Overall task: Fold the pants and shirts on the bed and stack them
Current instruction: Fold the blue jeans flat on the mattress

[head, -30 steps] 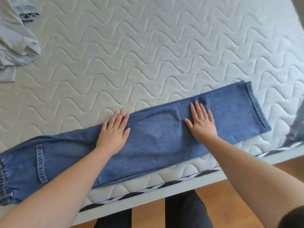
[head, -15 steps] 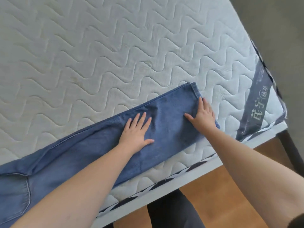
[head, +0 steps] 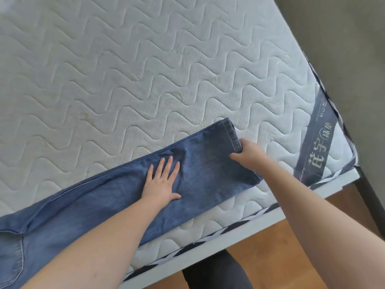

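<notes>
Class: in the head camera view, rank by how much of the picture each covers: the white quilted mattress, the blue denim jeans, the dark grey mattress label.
1. White quilted mattress
2. Blue denim jeans, partly cut off at the frame's left edge
3. Dark grey mattress label

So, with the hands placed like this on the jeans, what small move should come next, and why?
Probably lift the hem and carry it over toward the waist. The right hand already grips the hem, the left hand presses the jeans flat mid-leg, and they lie at full length on the mattress.
</notes>
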Tool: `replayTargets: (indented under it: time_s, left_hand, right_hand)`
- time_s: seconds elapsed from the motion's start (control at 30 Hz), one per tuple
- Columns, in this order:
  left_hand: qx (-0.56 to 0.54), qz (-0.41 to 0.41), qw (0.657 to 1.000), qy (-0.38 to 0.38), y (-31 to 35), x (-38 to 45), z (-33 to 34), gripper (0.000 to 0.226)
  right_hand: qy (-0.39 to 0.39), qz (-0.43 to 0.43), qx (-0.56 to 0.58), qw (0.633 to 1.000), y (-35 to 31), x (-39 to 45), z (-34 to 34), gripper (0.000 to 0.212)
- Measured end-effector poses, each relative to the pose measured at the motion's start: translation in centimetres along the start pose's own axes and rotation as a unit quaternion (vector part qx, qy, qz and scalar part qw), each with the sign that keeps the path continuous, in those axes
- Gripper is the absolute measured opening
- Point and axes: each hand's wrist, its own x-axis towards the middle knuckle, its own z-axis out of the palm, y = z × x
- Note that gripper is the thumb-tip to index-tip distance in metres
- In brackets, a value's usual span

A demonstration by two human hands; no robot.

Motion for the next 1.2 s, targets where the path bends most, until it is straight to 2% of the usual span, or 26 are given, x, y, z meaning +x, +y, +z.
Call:
replayTargets:
  time_s: [0.13, 0.23, 0.3, 0.47, 0.53, 0.7, 0.8, 0.9, 1.07, 1.2]
  left_hand:
    - [-0.013, 0.013, 1.000, -0.001, 0.0, -0.5, -0.7, 0.112]
    - [-0.051, 0.040, 0.998, 0.026, -1.1, -1.4, -2.1, 0.090]
    - [-0.075, 0.049, 0.993, 0.081, -2.7, -2.7, -2.6, 0.074]
    - [-0.127, -0.004, 0.967, 0.221, -9.4, -8.8, -1.7, 0.062]
    - [-0.138, -0.044, 0.956, 0.254, -12.9, -11.4, -0.5, 0.061]
    - [-0.158, -0.184, 0.948, 0.207, -21.1, -17.7, 4.3, 0.061]
    - [-0.164, -0.218, 0.949, 0.155, -24.5, -20.8, 8.1, 0.064]
    - [-0.152, -0.192, 0.964, 0.103, -26.5, -22.7, 11.1, 0.066]
    - [-0.139, -0.140, 0.974, 0.114, -28.0, -23.8, 12.8, 0.062]
    - [-0.204, -0.119, 0.963, 0.132, -28.9, -24.4, 13.3, 0.054]
  right_hand:
    - [0.021, -0.014, 0.071, 0.997, -2.7, -3.6, 0.2, 0.038]
    - [0.043, -0.025, 0.098, 0.994, -5.5, -7.1, 0.4, 0.029]
    - [0.049, -0.037, 0.109, 0.992, -7.9, -9.6, 1.0, 0.023]
    - [0.024, -0.104, 0.044, 0.993, -15.4, -15.3, 4.6, 0.049]
    - [0.016, -0.130, 0.013, 0.991, -18.5, -16.6, 6.8, 0.054]
    - [-0.003, -0.142, -0.030, 0.989, -25.2, -19.4, 13.6, 0.071]
    - [-0.016, -0.126, -0.044, 0.991, -28.0, -20.6, 17.8, 0.076]
    - [-0.024, -0.132, -0.068, 0.989, -30.5, -21.7, 21.4, 0.064]
    - [-0.026, -0.143, -0.102, 0.984, -34.5, -23.4, 26.6, 0.041]
    - [-0.011, -0.140, -0.126, 0.982, -36.8, -24.2, 30.5, 0.046]
